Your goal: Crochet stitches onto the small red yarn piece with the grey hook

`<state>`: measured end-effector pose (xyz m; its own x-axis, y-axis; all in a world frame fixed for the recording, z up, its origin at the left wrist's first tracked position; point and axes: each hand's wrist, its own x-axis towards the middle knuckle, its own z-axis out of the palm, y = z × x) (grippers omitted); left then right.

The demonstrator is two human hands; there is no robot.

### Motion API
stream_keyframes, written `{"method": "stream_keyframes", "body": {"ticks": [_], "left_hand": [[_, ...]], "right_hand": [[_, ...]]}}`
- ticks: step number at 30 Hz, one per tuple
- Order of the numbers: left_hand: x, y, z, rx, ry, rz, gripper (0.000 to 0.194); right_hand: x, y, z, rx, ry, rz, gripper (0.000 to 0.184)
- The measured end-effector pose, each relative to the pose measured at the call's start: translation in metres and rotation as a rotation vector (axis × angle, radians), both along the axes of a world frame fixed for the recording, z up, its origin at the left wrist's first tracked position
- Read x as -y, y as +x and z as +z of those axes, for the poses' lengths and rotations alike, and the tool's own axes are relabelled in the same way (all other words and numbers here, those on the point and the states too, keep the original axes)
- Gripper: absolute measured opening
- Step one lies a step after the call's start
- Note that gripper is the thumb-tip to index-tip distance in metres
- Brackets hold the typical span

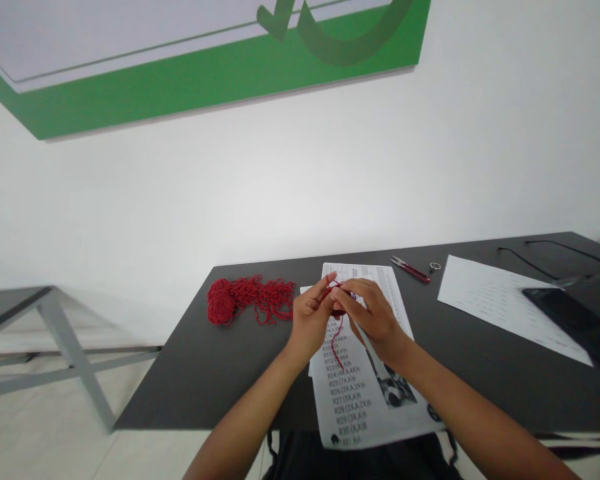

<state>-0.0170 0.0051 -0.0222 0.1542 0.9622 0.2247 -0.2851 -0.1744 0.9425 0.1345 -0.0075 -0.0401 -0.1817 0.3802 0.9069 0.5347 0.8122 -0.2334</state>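
Above the printed sheet my left hand [311, 312] is closed, pinching a small piece of red crochet work [336, 308]. A strand of red yarn passes over its raised forefinger. My right hand [375, 313] meets it fingertip to fingertip, closed around a crochet hook with a slim pale handle [364, 335]; the hook's tip is hidden by the fingers. A loose red yarn end [335, 348] hangs from the piece over the paper. Left of the hands, a red yarn ball [221, 302] lies with a heap of loose, kinked yarn [270, 299] beside it.
The printed pattern sheet [350, 407] overhangs the front edge of the dark table [220, 380]. Small red-handled thread snips [411, 269] and a little ring [435, 267] lie behind. To the right are another sheet [480, 293], a black phone [565, 317] and eyeglasses [570, 280].
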Motion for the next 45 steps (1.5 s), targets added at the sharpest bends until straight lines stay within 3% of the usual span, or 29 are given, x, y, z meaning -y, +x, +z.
{"method": "stream_keyframes", "body": {"ticks": [2, 4, 8, 11, 14, 20, 24, 27, 31, 35, 40, 43, 45], "left_hand": [[0.000, 0.003, 0.001, 0.111, -0.093, -0.080, 0.055], [-0.002, 0.001, 0.003, 0.139, -0.080, -0.082, 0.054], [-0.010, -0.013, 0.010, -0.109, 0.176, 0.133, 0.040], [-0.016, -0.021, 0.013, -0.323, 0.378, 0.309, 0.028], [-0.019, -0.023, 0.013, -0.401, 0.479, 0.379, 0.026], [-0.015, -0.016, 0.013, -0.343, 0.438, 0.404, 0.022], [-0.014, -0.014, 0.014, -0.308, 0.361, 0.374, 0.025], [-0.015, -0.015, 0.014, -0.295, 0.323, 0.385, 0.022], [-0.016, -0.015, 0.012, -0.318, 0.299, 0.376, 0.020], [-0.012, -0.015, 0.011, -0.353, 0.322, 0.287, 0.024], [-0.005, -0.015, 0.010, -0.504, 0.506, 0.331, 0.026], [-0.002, -0.013, 0.005, -0.549, 0.614, 0.327, 0.028], [0.000, -0.009, 0.000, -0.518, 0.592, 0.324, 0.032]], "right_hand": [[0.000, 0.001, 0.003, -0.026, 0.009, 0.019, 0.054], [0.001, 0.001, 0.008, -0.106, -0.067, 0.091, 0.043], [0.002, -0.002, 0.019, -0.228, -0.287, 0.225, 0.019], [-0.001, -0.004, 0.020, -0.182, -0.323, 0.175, 0.010], [-0.002, -0.007, 0.018, -0.107, -0.295, 0.106, 0.009], [0.005, -0.014, 0.015, -0.145, -0.273, 0.097, 0.011], [0.010, -0.013, 0.014, -0.340, -0.482, 0.132, 0.023], [0.009, -0.011, 0.013, -0.580, -0.678, 0.291, 0.024], [0.001, -0.012, 0.016, -0.923, -0.822, 0.587, 0.021], [-0.007, -0.014, 0.019, -1.048, -0.889, 0.753, 0.025], [-0.007, -0.012, 0.017, -0.842, -0.730, 0.626, 0.021], [-0.002, -0.010, 0.018, -0.602, -0.601, 0.426, 0.019], [0.000, -0.012, 0.017, -0.496, -0.544, 0.234, 0.022]]}}
